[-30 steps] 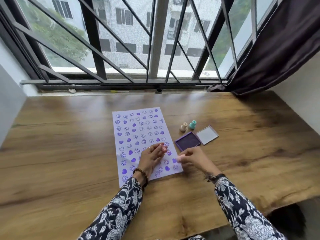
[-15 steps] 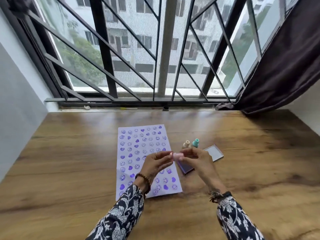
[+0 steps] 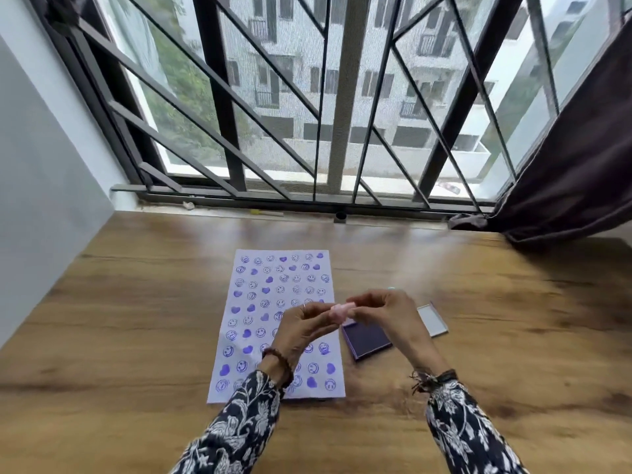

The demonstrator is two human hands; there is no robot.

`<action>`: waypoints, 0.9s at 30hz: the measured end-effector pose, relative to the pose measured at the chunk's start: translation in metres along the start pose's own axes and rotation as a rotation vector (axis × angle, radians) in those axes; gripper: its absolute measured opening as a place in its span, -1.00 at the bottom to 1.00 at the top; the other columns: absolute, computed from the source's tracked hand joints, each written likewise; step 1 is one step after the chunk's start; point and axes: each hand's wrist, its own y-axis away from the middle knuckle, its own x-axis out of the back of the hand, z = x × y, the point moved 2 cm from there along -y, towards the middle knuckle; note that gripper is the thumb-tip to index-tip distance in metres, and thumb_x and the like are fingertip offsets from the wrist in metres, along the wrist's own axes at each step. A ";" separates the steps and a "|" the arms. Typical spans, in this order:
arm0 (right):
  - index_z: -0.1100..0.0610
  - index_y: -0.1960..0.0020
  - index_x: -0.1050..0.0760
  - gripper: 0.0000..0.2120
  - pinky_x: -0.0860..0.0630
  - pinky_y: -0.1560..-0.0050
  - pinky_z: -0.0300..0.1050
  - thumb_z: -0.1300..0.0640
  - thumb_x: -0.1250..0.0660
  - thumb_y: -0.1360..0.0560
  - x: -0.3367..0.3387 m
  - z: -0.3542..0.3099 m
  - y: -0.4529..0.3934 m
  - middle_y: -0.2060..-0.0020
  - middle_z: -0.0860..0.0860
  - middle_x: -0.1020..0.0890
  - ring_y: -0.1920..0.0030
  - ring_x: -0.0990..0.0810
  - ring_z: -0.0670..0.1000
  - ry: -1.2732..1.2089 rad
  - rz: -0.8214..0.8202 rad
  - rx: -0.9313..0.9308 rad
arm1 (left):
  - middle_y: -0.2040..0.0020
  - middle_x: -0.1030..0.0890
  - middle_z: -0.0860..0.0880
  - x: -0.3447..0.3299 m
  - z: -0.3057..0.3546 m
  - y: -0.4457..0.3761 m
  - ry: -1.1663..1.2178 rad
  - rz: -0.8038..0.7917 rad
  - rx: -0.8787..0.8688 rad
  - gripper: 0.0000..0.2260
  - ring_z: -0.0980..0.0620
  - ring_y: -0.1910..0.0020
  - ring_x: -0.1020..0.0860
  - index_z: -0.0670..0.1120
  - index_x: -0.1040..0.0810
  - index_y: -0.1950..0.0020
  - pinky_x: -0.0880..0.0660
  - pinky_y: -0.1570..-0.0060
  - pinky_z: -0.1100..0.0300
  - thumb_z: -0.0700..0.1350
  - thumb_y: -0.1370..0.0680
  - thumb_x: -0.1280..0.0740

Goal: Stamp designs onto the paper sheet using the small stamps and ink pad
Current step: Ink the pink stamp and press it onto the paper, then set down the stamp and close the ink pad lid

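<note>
1. Two hands raised mid-frame, left hand [image 3: 301, 328] and right hand [image 3: 386, 314], fingertips of both pinched on one small pink stamp [image 3: 338, 311] between them
2. Below, at centre, paper sheet [image 3: 273, 323] flat on wooden table [image 3: 136, 319], covered in purple smileys and hearts
3. Just right of sheet, open purple ink pad [image 3: 367, 340]; lid [image 3: 432, 319] farther right

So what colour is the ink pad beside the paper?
Dark purple: the ink pad shows best in the head view, open on the table.

Pink stamp [image 3: 339, 311] lifted above the open purple ink pad [image 3: 367, 338]; paper sheet [image 3: 273, 302] flat, covered in purple prints.
</note>
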 end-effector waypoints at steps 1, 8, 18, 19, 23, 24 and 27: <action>0.13 0.22 -0.68 -0.89 -0.54 0.32 -0.40 0.32 -0.46 -0.33 0.002 0.002 -0.005 0.33 0.14 -0.71 0.36 -0.60 -0.09 -0.006 -0.019 -0.019 | 0.27 -0.72 -0.01 -0.001 0.000 -0.001 -0.016 0.022 -0.017 -0.92 0.11 0.21 -0.66 -0.11 -0.67 0.26 -0.56 0.23 0.38 -0.16 -0.28 -0.49; 0.33 0.01 -0.63 -0.81 -0.58 0.20 -0.41 0.32 -0.44 -0.38 -0.002 0.009 -0.030 0.17 0.18 -0.70 0.36 -0.62 -0.16 0.156 -0.091 -0.002 | 0.29 -0.64 0.00 -0.007 -0.002 -0.012 -0.381 0.074 -0.122 -0.75 0.15 0.28 -0.63 -0.06 -0.59 0.13 -0.52 0.28 0.40 -0.35 -0.30 -0.46; 0.14 0.16 -0.66 -0.91 -0.58 0.22 -0.08 0.28 -0.39 -0.42 0.043 0.077 -0.011 0.36 0.03 -0.67 0.35 -0.61 -0.03 0.043 0.300 -0.125 | -0.05 -0.56 -0.12 -0.016 -0.015 -0.046 -0.952 0.488 -0.171 -0.72 -0.10 -0.12 -0.45 -0.01 -0.63 0.01 -0.35 -0.08 0.09 -0.07 -0.30 -0.51; 0.09 0.23 -0.64 -0.88 -0.58 0.25 -0.06 0.27 -0.39 -0.41 0.050 0.086 -0.007 0.38 0.03 -0.65 0.37 -0.61 0.00 0.054 0.365 -0.153 | -0.08 -0.55 -0.11 -0.016 -0.018 -0.047 -1.003 0.507 -0.098 -0.72 -0.12 -0.14 -0.44 0.03 -0.62 -0.02 -0.35 -0.09 0.09 -0.01 -0.33 -0.48; 0.09 0.21 -0.63 -0.93 -0.57 0.16 0.02 0.22 -0.40 -0.41 0.070 0.114 0.007 0.30 0.09 -0.69 0.24 -0.64 0.12 0.125 0.556 -0.246 | -0.13 -0.54 -0.14 -0.019 -0.028 -0.048 -1.116 0.486 -0.034 -0.68 -0.18 -0.16 -0.42 0.02 -0.54 -0.16 -0.34 -0.15 0.00 0.03 -0.42 -0.39; 0.11 0.19 -0.63 -0.96 -0.51 0.16 -0.05 0.21 -0.40 -0.42 0.073 0.119 0.009 0.25 0.12 -0.70 0.21 -0.63 0.12 0.159 0.609 -0.255 | -0.15 -0.54 -0.15 -0.021 -0.028 -0.047 -1.109 0.488 -0.047 -0.65 -0.18 -0.17 -0.41 0.01 -0.51 -0.20 -0.32 -0.18 -0.01 0.03 -0.44 -0.37; 0.17 0.10 -0.58 -0.92 -0.51 0.09 -0.04 0.18 -0.39 -0.43 0.079 0.128 0.012 0.12 0.17 -0.66 0.12 -0.62 0.17 0.209 0.717 -0.277 | -0.15 -0.55 -0.10 -0.022 -0.025 -0.037 -0.977 0.565 -0.102 -0.59 -0.15 -0.21 -0.39 -0.01 -0.47 -0.23 -0.27 -0.22 -0.04 0.08 -0.42 -0.38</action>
